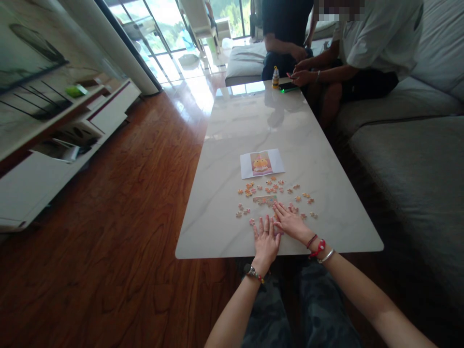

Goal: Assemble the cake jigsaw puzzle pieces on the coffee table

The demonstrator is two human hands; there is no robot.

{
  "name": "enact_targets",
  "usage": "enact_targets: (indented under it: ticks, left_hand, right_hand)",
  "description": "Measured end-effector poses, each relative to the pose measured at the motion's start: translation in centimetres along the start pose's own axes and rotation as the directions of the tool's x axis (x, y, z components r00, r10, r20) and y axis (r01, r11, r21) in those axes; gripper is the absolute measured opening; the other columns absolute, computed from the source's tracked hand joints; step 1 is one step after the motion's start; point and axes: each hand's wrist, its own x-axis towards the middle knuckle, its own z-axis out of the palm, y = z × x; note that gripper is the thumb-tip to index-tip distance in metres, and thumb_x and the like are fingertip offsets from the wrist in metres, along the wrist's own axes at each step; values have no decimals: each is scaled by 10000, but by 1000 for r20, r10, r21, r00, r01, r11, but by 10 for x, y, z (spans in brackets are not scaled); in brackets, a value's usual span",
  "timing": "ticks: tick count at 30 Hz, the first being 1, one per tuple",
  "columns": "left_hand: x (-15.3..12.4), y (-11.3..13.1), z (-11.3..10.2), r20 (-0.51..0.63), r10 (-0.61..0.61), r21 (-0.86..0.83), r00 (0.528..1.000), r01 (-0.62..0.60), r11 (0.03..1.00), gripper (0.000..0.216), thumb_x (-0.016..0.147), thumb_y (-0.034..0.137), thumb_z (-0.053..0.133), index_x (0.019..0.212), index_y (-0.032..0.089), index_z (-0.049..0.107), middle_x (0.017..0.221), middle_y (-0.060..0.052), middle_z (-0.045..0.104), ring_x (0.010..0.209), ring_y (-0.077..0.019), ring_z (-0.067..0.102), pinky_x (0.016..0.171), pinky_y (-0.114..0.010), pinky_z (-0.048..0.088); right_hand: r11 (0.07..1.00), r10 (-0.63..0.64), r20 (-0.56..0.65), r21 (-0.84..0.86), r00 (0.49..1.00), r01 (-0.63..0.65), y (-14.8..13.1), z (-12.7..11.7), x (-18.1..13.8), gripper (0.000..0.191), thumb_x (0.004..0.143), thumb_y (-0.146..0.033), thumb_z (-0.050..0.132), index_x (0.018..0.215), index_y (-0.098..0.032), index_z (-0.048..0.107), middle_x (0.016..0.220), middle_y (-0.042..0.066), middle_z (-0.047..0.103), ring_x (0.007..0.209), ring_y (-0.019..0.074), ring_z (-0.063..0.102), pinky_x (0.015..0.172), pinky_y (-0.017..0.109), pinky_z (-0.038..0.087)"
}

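Note:
Small orange and pink jigsaw puzzle pieces (250, 185) lie scattered over the near part of the white marble-patterned table (217, 232). Among them is a joined strip of puzzle pieces (264, 199) with a straight far edge. My right hand (290, 220) rests flat at the strip's right end, fingers stretched out over some pieces. Closer to the table's near edge, my left hand (266, 239) lies palm down with fingers spread, covering part of a piece. Both hands nearly touch at the fingers. Beyond the pieces lies a creased paper with a printed picture (262, 163).
At the table's far end stand a small bottle (275, 77) and a dark phone-like object (288, 87). Two people sit there on the grey sofa (406, 145), which runs along the right side. A low white cabinet (54, 181) stands at left across the wooden floor (137, 193).

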Motion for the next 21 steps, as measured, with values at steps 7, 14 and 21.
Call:
enact_targets:
  ticks: [7,14,21]
  left_hand:
    - [5,2,-5,-20,-1,-12,1000,1,1000,559,837,444,244,1331,182,254,1424,-48,191,1310,-248,115,1045,-509,142]
    - [5,5,-14,1,-28,-10,1000,28,1000,580,820,420,284,1335,157,242,1421,-74,198,1308,-243,123,1046,-480,152]
    - [5,9,-17,6,-65,-80,998,65,995,575,811,402,281,1334,170,239,1411,-68,227,1308,-241,128,1044,-488,142]
  right_hand:
    - [999,34,51,-40,998,-32,4,6,2,581,841,-451,301,1325,-130,290,1403,111,220,1294,229,176,1035,501,44]
    - [996,54,46,-68,998,-50,-1,-1,-5,613,828,-480,310,1333,-137,270,1395,131,229,1289,236,188,1029,502,72]
    - [991,107,33,-87,994,-104,-6,0,-11,573,831,-437,310,1337,-172,266,1386,125,249,1275,245,229,1011,530,104]
